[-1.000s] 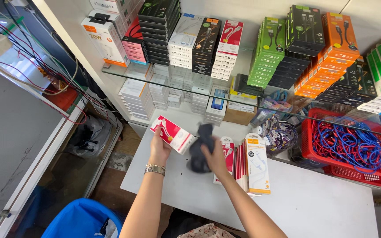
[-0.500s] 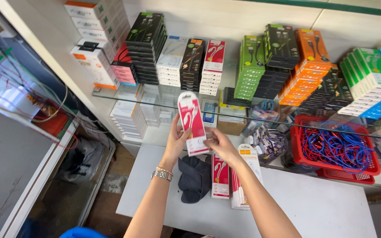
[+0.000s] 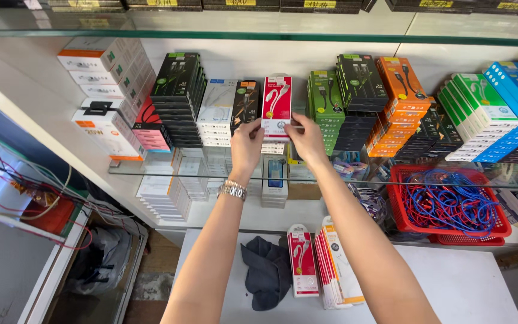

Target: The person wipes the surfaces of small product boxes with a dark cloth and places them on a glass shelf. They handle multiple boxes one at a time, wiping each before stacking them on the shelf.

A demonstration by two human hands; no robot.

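Clear glass shelf (image 3: 151, 170) carries stacked flat cardboard cable boxes in black, green, orange and white. Below it, a smooth white countertop (image 3: 451, 288) holds a red plastic mesh basket (image 3: 494, 228) filled with loose blue and red cables. A crumpled dark grey cloth (image 3: 266, 270) lies just beside a leaning row of slim red-and-white boxes (image 3: 325, 267). Left hand (image 3: 246, 146), with a metal wristwatch, and right hand (image 3: 308, 139) each pinch a lower corner of a glossy red-and-white rectangular cable box (image 3: 276, 108), fingers narrow, held upright atop the white stack on the shelf.
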